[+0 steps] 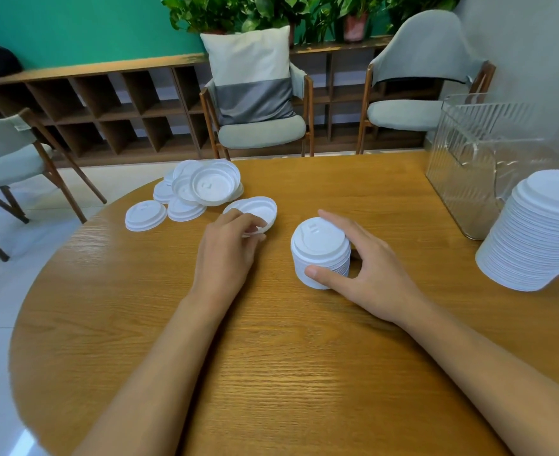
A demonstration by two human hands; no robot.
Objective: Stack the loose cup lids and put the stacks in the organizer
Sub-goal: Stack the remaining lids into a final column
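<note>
A short stack of white cup lids [319, 248] stands on the wooden table [304, 357]; my right hand [367, 268] grips it between thumb and fingers. To its left, my left hand [230, 248] pinches the near rim of a loose lid [256, 209] lying upside down on the table. Further back left lies a pile of several loose lids [202, 187], with one single lid [145, 215] apart at its left. A tall lid stack [538, 232] stands at the right edge. Behind it is the clear ribbed organizer [462, 166].
Three grey chairs stand round the far side of the table, one with a cushion [252, 77]. A low wooden shelf [107, 106] and potted plants line the green wall.
</note>
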